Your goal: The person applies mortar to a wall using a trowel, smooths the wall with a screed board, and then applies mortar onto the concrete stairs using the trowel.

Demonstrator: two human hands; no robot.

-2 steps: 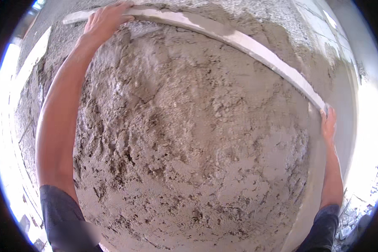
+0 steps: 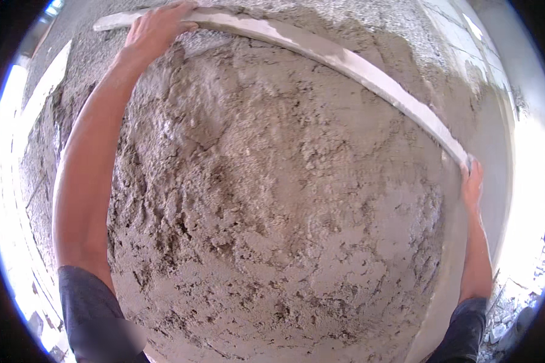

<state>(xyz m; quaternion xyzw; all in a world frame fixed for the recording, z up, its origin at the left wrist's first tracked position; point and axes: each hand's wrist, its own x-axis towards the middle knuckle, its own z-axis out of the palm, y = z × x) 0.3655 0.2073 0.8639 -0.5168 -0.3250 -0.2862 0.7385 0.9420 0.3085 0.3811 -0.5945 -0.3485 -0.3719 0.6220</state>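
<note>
A long pale straightedge (image 2: 321,51), smeared with mortar, lies across a wall coated in rough wet grey plaster (image 2: 272,212). It runs from the upper left down to the right. My left hand (image 2: 157,27) grips the straightedge near its left end. At the lower right end, my right hand (image 2: 472,184) holds it. Both forearms reach up from the lower edge, in dark short sleeves.
Above the straightedge the wall (image 2: 406,42) looks flatter and grainier. A smooth pale strip (image 2: 451,284) runs down the right side of the plaster. Bright daylight shows at both sides, with rubble (image 2: 515,314) on the ground at the lower right.
</note>
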